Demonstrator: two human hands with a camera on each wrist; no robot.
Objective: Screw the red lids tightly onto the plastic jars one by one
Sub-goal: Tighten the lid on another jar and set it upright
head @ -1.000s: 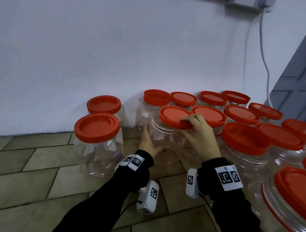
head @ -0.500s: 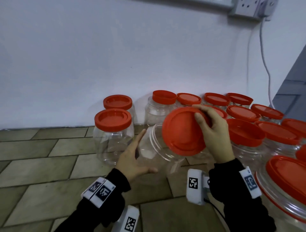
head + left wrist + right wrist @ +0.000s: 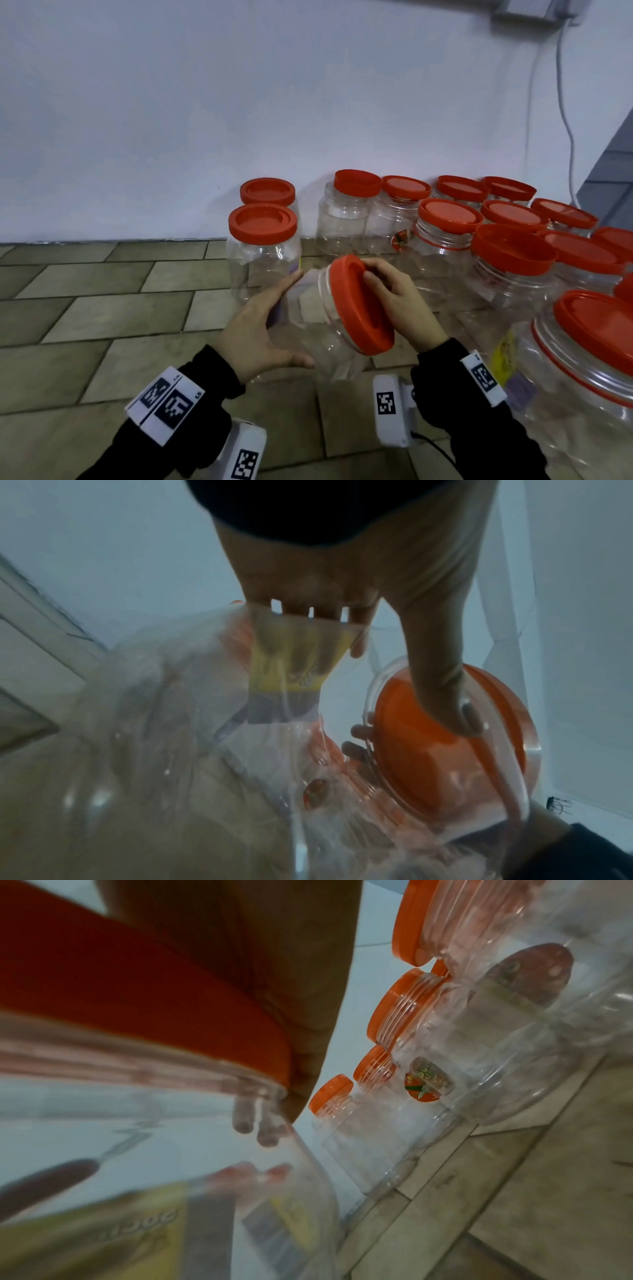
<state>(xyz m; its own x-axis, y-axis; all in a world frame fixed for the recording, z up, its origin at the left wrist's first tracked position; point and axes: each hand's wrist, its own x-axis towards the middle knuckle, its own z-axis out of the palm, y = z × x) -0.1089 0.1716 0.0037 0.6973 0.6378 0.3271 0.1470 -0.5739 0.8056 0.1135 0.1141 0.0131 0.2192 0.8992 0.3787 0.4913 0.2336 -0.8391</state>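
Observation:
A clear plastic jar [image 3: 308, 329] is held tilted above the tiled floor, its mouth toward the right. My left hand [image 3: 274, 318] grips its body, fingers behind and thumb in front. A red lid [image 3: 359, 305] sits over the jar's mouth, and my right hand [image 3: 387, 294] grips its rim from the right. In the left wrist view my thumb [image 3: 445, 685] lies across the jar [image 3: 205, 723] with the lid [image 3: 445, 750] seen through the plastic. The right wrist view shows the lid [image 3: 137, 996] under my palm [image 3: 274, 961], above the jar's threaded neck [image 3: 137, 1064].
Two lidded jars [image 3: 262, 240] stand by the white wall at the left. Several jars with red lids [image 3: 513, 246] crowd the right side, one large jar [image 3: 582, 377] close by my right forearm. A cable [image 3: 565, 102] hangs down the wall at the right. Tiled floor [image 3: 102, 308] lies to the left.
The jar has left the group and come nearer and lower, tilted. The lid, held off the mouth half a second ago, now sits over it.

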